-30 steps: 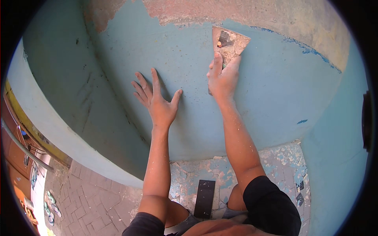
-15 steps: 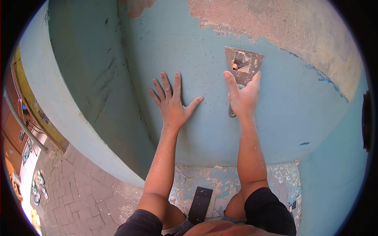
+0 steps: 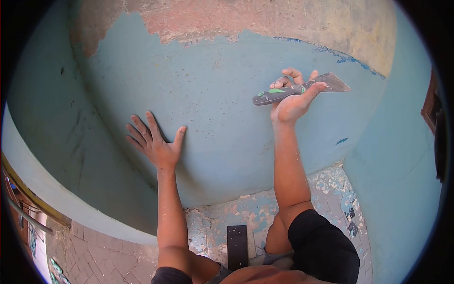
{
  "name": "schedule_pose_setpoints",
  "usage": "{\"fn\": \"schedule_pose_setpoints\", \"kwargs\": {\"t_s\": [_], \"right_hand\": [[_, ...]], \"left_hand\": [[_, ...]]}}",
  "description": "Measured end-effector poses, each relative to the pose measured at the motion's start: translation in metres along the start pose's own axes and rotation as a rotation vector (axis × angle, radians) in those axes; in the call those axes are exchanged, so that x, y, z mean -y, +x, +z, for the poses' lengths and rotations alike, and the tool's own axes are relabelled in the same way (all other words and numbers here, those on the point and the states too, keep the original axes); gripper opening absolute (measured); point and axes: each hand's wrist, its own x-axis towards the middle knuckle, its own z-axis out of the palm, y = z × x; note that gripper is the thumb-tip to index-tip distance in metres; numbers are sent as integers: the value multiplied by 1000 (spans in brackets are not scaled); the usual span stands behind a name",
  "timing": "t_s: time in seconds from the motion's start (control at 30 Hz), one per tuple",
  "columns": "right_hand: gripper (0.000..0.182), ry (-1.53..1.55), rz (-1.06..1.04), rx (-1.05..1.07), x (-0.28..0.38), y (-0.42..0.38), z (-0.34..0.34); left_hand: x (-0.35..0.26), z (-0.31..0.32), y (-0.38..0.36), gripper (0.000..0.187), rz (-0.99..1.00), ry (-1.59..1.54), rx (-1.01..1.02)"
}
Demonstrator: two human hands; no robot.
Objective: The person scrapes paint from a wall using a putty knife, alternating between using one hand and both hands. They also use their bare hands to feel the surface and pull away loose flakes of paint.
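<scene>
My left hand lies flat with fingers spread on the light blue wall, to the left of centre. A paint scraper rests in my right hand, which grips it in front of the wall. Its dark handle with green patches points left, and the worn, wide metal blade points right. Two or more fingers curl up behind the handle, while my thumb lies against the blade end. Above both hands, the paint has come off in a broad area of bare pinkish and beige plaster, bordered by ragged blue edges.
Between my legs lies a black rectangular piece on a ledge strewn with paint flakes. A curved low wall runs along the left. Beyond it are paving bricks and sandals. A dark object hangs at the far right.
My right hand has turned the scraper from blade-up to lying sideways, blade to the right. The view has shifted, so my left hand appears lower and further left, still flat on the wall.
</scene>
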Motion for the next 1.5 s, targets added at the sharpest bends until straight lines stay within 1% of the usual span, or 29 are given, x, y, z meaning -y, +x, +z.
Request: {"fn": "schedule_pose_setpoints", "kwargs": {"t_s": [0.07,0.1,0.17,0.2,0.27,0.3,0.37,0.4,0.43,0.5,0.53,0.6,0.73,0.8,0.83,0.9,0.93,0.97,1.0,1.07,1.13,1.2,1.33,1.4,1.43,1.5], "right_hand": [[78,48,4,-34,5,7,-4],[78,47,-2,-45,5,10,-7],[62,49,92,-180,3,19,-15],[62,50,86,-189,3,24,-18],[55,-157,119,-122,3,30,-23],[55,-152,123,-127,3,30,-26],[43,-258,166,-1,3,29,-25],[43,-252,173,-1,2,28,-24],[42,-319,172,47,2,26,-22],[44,-453,170,141,2,21,-19],[44,-448,175,139,1,20,-18],[51,-472,105,201,-2,21,-18],[53,-470,94,161,-7,22,-17],[57,-562,85,98,-9,22,-13],[57,-559,86,96,-9,21,-8],[54,-711,32,58,-10,19,-1],[54,-711,36,54,-18,21,-3],[53,-822,-66,38,-26,23,-4],[51,-934,-171,25,-32,25,-6],[52,-910,-149,52,-31,24,-8],[52,-878,-130,77,-24,24,-5],[50,-828,16,108,-18,27,-5],[52,-810,-29,46,-31,24,-2],[51,-836,-131,40,-36,20,1],[51,-833,-128,40,-33,20,0],[50,-849,-33,72,-24,22,-1]], "left_hand": [[1,2,-2,111,-1,1,-2],[2,3,-2,110,-12,9,-7],[4,6,-4,109,4,10,-8],[6,7,-5,110,-6,15,-9],[4,7,-6,112,-27,19,-5],[4,8,-6,112,-20,25,-3],[5,11,-7,111,-34,12,-13],[5,11,-7,111,-33,21,-14],[4,10,-7,110,-38,7,-10],[1,9,-6,109,-42,0,-3],[-1,7,-6,107,-42,1,-5],[-3,6,-5,106,-38,4,-3],[-9,6,-1,106,-83,-40,36],[-12,4,-1,107,-104,-61,53],[-14,3,0,108,-109,-71,90],[-17,-2,5,109,-109,-77,131],[-21,-6,7,112,-98,-86,181],[-24,-10,9,114,-90,-97,233],[-26,-13,10,114,-93,-98,238],[-31,-15,12,119,-88,-121,299],[-33,-14,12,120,-95,-128,313],[-35,-13,13,121,-99,-134,321],[-38,-15,14,122,-96,-136,345],[-38,-16,14,122,-103,-141,359],[-38,-16,15,123,-102,-139,358],[-38,-16,15,123,-96,-139,359]]}}
